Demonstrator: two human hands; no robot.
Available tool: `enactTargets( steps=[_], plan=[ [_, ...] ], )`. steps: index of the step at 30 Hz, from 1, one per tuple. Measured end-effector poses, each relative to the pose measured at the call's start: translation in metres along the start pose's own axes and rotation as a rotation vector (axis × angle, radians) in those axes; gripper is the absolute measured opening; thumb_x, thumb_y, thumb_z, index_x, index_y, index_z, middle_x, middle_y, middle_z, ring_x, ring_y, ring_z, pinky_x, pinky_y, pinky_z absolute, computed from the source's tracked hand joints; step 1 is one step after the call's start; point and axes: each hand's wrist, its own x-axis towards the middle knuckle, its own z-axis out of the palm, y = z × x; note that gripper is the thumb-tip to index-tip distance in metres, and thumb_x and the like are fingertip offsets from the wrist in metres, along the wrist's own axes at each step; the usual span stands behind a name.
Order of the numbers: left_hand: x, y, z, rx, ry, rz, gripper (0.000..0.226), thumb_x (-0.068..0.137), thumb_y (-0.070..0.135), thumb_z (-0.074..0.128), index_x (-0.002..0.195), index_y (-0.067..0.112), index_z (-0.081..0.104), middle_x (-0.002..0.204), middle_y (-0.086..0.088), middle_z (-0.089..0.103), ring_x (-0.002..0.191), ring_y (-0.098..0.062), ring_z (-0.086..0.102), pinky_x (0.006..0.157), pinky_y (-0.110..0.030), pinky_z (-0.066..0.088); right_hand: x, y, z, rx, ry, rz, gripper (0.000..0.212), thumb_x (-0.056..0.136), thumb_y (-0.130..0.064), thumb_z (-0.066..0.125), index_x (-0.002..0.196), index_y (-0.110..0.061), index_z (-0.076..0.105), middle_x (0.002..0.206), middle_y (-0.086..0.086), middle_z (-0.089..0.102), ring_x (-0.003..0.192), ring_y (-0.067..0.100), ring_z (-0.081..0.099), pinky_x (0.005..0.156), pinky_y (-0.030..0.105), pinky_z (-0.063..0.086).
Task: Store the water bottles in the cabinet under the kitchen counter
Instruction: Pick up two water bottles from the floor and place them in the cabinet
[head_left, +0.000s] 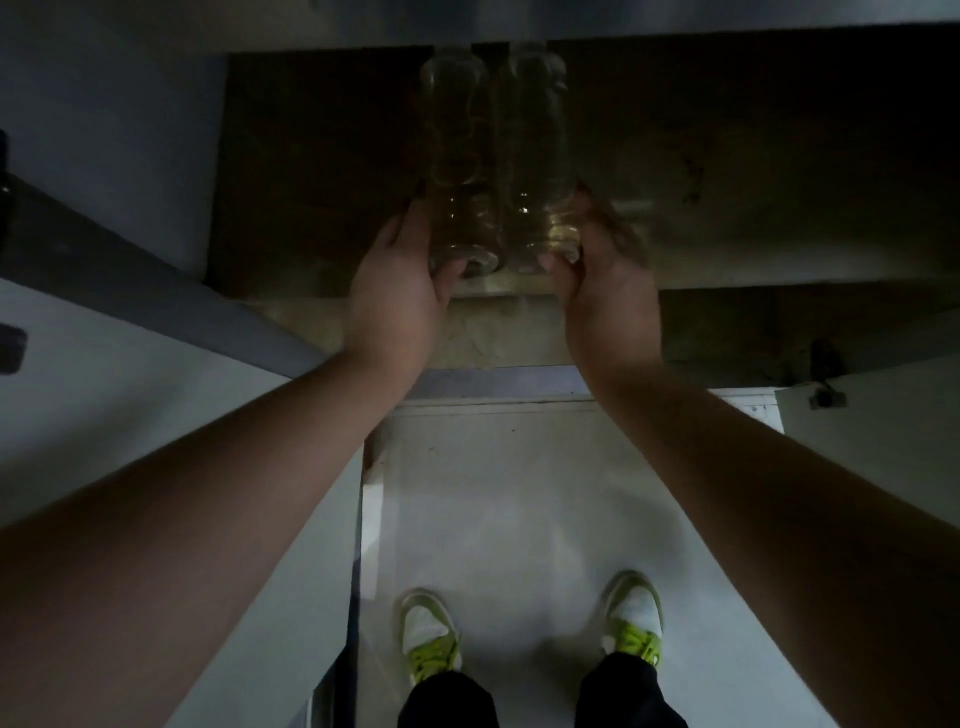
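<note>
Two clear plastic water bottles lie side by side on the dark floor of the open cabinet (727, 156), necks pointing inward under the counter. My left hand (395, 291) holds the base of the left bottle (457, 156), thumb and fingers around it. My right hand (608, 291) holds the base of the right bottle (535, 145) in the same way. The bottles touch each other along their sides. Their caps are hidden in the dark under the counter edge.
The left cabinet door (130, 389) stands open at the left and the right door (883, 431) at the right. A marble sill (493, 332) fronts the cabinet. My feet in green-and-white shoes (428, 639) stand on the pale floor.
</note>
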Motion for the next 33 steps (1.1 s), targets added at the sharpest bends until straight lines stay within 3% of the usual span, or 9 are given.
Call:
enactTargets(
  steps=[3,6,11,16,21,23,26,30,33],
  plan=[
    [0.011,-0.002,0.001,0.038,-0.013,-0.046,0.047,0.097,0.027,0.057,0.139,0.008,0.047,0.130,-0.016,0.057,0.115,-0.030,0.056,0.079,-0.023,0.036,0.015,-0.004,0.004,0.018,-0.019,0.021,0.055,0.098,-0.026,0.050,0.149,-0.023,0.029,0.125,0.005,0.058,0.106,0.011,0.058,0.076,0.013,0.038],
    [0.021,-0.001,0.000,0.088,-0.053,-0.072,0.051,0.100,0.032,0.052,0.147,0.014,0.039,0.128,-0.013,0.061,0.113,-0.029,0.059,0.075,-0.025,0.039,0.031,-0.007,0.006,-0.014,-0.046,0.038,0.058,0.100,-0.027,0.046,0.151,-0.023,0.021,0.135,0.007,0.052,0.115,0.017,0.054,0.082,0.020,0.039],
    [0.038,-0.005,0.001,0.081,-0.118,-0.117,0.063,0.101,0.037,0.047,0.155,0.029,0.017,0.140,-0.011,0.052,0.123,-0.031,0.054,0.093,-0.044,0.048,0.050,-0.011,0.008,0.020,-0.118,0.130,0.057,0.101,-0.032,0.043,0.152,-0.027,0.018,0.147,0.008,0.037,0.127,0.019,0.043,0.082,0.017,0.028],
    [0.051,-0.006,0.002,0.160,-0.152,-0.135,0.061,0.103,0.039,0.040,0.156,0.026,0.014,0.146,-0.015,0.044,0.127,-0.034,0.049,0.095,-0.044,0.042,0.057,-0.010,0.008,0.454,-0.159,0.239,0.053,0.099,-0.012,0.046,0.149,-0.021,0.028,0.149,0.003,0.038,0.132,0.017,0.040,0.073,0.002,0.036],
    [0.053,-0.002,0.002,0.151,-0.208,-0.184,0.063,0.103,0.040,0.039,0.156,0.025,0.009,0.138,-0.017,0.051,0.114,-0.033,0.057,0.077,-0.037,0.041,0.055,-0.013,0.006,-0.082,-0.177,0.106,0.060,0.101,-0.035,0.042,0.153,-0.022,0.014,0.147,0.012,0.037,0.124,0.025,0.047,0.088,0.028,0.041],
    [0.048,0.002,-0.003,0.133,-0.219,-0.209,0.070,0.101,0.039,0.046,0.156,0.025,0.005,0.142,-0.016,0.048,0.117,-0.033,0.056,0.075,-0.034,0.038,0.044,-0.013,0.004,-0.171,-0.139,0.043,0.065,0.099,-0.037,0.044,0.153,-0.017,0.015,0.143,0.014,0.040,0.112,0.023,0.052,0.082,0.028,0.040],
    [0.026,0.005,-0.013,0.062,-0.196,-0.249,0.080,0.096,0.034,0.058,0.157,0.025,0.007,0.144,-0.016,0.046,0.117,-0.033,0.057,0.075,-0.033,0.041,0.017,-0.006,-0.007,-0.183,-0.114,-0.039,0.058,0.097,-0.030,0.046,0.149,-0.011,0.027,0.143,0.014,0.042,0.120,0.023,0.048,0.094,0.027,0.039],
    [-0.033,0.012,-0.026,0.073,-0.183,-0.170,0.074,0.092,0.028,0.061,0.153,0.016,0.022,0.147,-0.015,0.039,0.127,-0.036,0.046,0.097,-0.045,0.047,-0.030,-0.005,-0.045,-0.122,-0.236,-0.028,0.052,0.098,-0.030,0.045,0.147,-0.015,0.032,0.146,0.009,0.041,0.132,0.022,0.042,0.109,0.038,0.039],
    [-0.094,0.030,-0.048,0.110,-0.374,-0.154,0.072,0.092,0.031,0.057,0.153,0.019,0.020,0.154,-0.009,0.033,0.136,-0.032,0.037,0.107,-0.051,0.041,-0.089,-0.017,-0.087,-0.165,-0.372,-0.038,0.047,0.099,-0.028,0.044,0.143,-0.014,0.039,0.145,0.010,0.043,0.126,0.026,0.049,0.104,0.037,0.043]
  ],
)
